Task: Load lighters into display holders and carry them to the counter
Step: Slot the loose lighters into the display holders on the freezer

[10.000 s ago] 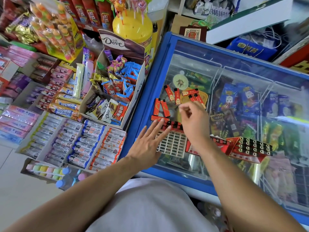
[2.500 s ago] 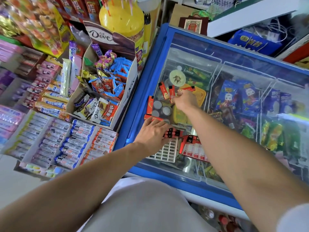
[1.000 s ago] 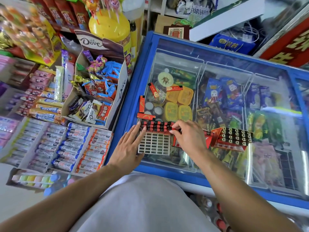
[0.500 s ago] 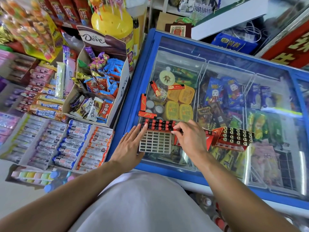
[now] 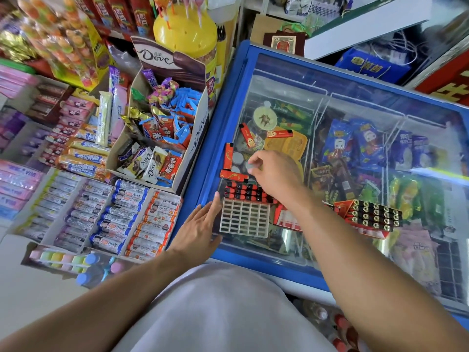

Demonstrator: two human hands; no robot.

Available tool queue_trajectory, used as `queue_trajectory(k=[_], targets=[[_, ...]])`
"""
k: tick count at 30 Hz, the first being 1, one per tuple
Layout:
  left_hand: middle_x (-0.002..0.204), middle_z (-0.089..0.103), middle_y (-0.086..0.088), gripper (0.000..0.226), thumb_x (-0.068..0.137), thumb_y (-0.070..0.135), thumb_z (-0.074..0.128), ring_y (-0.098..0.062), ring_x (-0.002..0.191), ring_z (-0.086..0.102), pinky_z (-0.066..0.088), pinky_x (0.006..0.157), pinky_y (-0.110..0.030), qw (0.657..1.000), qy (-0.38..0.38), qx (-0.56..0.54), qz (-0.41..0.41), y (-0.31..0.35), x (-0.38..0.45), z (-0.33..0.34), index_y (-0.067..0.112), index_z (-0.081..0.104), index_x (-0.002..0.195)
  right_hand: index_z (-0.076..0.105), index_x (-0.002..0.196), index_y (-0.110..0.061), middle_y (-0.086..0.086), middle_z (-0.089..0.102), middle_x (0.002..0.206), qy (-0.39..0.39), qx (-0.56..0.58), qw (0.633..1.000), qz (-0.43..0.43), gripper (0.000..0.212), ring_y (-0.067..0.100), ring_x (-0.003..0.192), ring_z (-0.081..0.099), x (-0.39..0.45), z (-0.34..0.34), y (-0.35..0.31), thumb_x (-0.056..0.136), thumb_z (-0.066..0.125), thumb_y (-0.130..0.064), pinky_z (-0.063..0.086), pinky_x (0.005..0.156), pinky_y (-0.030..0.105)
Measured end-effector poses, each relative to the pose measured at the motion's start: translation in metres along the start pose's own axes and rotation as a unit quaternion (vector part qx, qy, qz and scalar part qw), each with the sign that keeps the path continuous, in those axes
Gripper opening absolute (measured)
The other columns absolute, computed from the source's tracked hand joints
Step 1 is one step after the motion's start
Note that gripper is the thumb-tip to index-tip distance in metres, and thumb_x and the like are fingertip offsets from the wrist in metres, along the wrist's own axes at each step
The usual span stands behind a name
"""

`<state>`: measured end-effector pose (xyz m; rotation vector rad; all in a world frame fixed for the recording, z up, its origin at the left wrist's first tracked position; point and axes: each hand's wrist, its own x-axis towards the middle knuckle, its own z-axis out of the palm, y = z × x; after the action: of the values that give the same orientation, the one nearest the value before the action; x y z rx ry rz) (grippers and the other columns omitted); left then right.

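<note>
Bracing the white grid holder [image 5: 245, 219] with my left hand [image 5: 200, 229], fingers straight and flat against its left edge on the freezer lid [image 5: 229, 102]; it grips nothing. Only the holder's far rows carry lighters, the near cells stand empty. My right hand [image 5: 275, 174] hovers beyond those rows, fingers loosely curled; cannot tell whether it holds anything. Loose lighters lie just past it: one [image 5: 233, 175] beside the holder's far edge, another [image 5: 228, 156] upright-angled, two [image 5: 279, 134] farther out. Judgement: take the nearest first, seat it square, keep the brace firm. A filled holder [image 5: 373, 214] sits to the right.
</note>
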<state>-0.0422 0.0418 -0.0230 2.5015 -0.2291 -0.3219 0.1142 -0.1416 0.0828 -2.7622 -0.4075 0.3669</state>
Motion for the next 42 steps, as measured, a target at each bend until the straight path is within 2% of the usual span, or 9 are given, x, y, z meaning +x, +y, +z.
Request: queue_trajectory(k=[7,12,16,21,25,30,35,38,42], targets=[[0.168,-0.001,0.01,0.083,0.097,0.04,0.053,-0.013,0.152,-0.018,-0.012,0.124,-0.043,0.986,-0.128,0.106,-0.002,-0.009,-0.008,0.003,0.033,0.0,0.16,0.072,0.11,-0.015,0.012,0.063,0.128,-0.208,-0.133,0.968,0.043,0.06,0.029,0.107,0.066,0.075,0.054,-0.011,0.065,0.086,-0.052,0.055,0.092,0.043],[0.16,-0.03,0.006,0.093,0.097,0.042,0.054,-0.02,0.146,-0.034,-0.015,0.121,-0.053,0.967,-0.187,0.173,-0.028,0.002,-0.008,0.002,0.033,-0.018,0.157,0.07,0.102,-0.016,0.001,0.069,0.096,-0.181,-0.133,0.974,0.01,0.032,0.018,0.079,0.065,0.072,0.055,-0.003,0.08,0.083,-0.035,0.057,0.074,0.034],[0.159,-0.036,0.002,0.094,0.096,0.047,0.051,-0.028,0.14,-0.045,-0.021,0.116,-0.061,0.953,-0.154,0.26,-0.008,0.013,-0.001,0.0,0.027,-0.023,0.151,0.064,0.095,-0.031,-0.013,0.065,0.092,-0.087,0.027,0.995,0.039,0.019,0.008,0.078,0.063,0.042,0.017,0.023,0.084,0.076,-0.042,0.053,0.071,0.033],[0.162,-0.029,0.004,0.097,0.097,0.06,0.044,-0.028,0.142,-0.041,-0.022,0.115,-0.062,0.949,-0.147,0.28,0.004,0.017,0.009,0.006,0.018,-0.023,0.153,0.071,0.101,-0.035,-0.017,0.064,0.094,0.064,0.167,0.979,0.098,0.019,0.002,0.072,0.06,-0.033,-0.037,0.081,0.083,0.078,-0.039,0.04,0.056,0.009],[0.163,-0.025,0.007,0.094,0.097,0.06,0.044,-0.024,0.147,-0.034,-0.019,0.117,-0.059,0.963,-0.123,0.24,0.005,0.018,0.022,0.004,0.018,-0.015,0.156,0.072,0.112,-0.034,-0.01,0.067,0.107,0.146,0.152,0.968,0.137,0.025,0.009,0.091,0.062,-0.099,-0.063,0.132,0.089,0.071,-0.041,0.038,0.072,0.008],[0.163,0.028,-0.006,0.091,0.082,0.046,0.077,-0.029,0.154,0.008,-0.004,0.121,-0.051,0.979,-0.043,0.194,0.043,0.017,0.023,0.013,0.01,0.037,0.154,0.07,0.113,-0.03,-0.012,0.068,0.101,0.135,0.166,0.96,0.181,0.019,-0.015,0.082,0.06,-0.171,-0.088,0.18,0.094,0.067,-0.032,0.04,0.068,0.003],[0.146,0.05,-0.015,0.08,0.069,0.032,0.09,-0.035,0.138,0.036,0.02,0.117,-0.05,0.972,-0.017,0.186,0.143,0.041,0.032,0.024,0.013,0.056,0.139,0.063,0.091,-0.031,-0.016,0.064,0.083,0.112,0.103,0.951,0.268,0.021,-0.008,0.075,0.057,-0.199,-0.083,0.22,0.081,0.081,-0.034,0.038,0.062,0.013],[0.155,0.042,-0.012,0.085,0.074,0.038,0.084,-0.031,0.145,0.029,0.012,0.119,-0.041,0.96,-0.075,0.211,0.17,0.055,0.04,0.027,0.018,0.046,0.148,0.064,0.086,-0.033,-0.016,0.068,0.082,0.116,0.053,0.948,0.292,0.02,0.006,0.076,0.065,-0.202,-0.069,0.235,0.079,0.083,-0.031,0.043,0.063,0.025],[0.167,-0.012,-0.001,0.086,0.097,0.048,0.053,-0.021,0.151,-0.019,-0.011,0.122,-0.041,0.946,-0.172,0.239,0.133,0.061,0.048,0.034,0.027,-0.001,0.161,0.067,0.087,-0.032,-0.011,0.069,0.088,0.144,0.069,0.938,0.307,0.017,0.006,0.071,0.062,-0.196,-0.057,0.243,0.08,0.082,-0.028,0.041,0.06,0.025]])
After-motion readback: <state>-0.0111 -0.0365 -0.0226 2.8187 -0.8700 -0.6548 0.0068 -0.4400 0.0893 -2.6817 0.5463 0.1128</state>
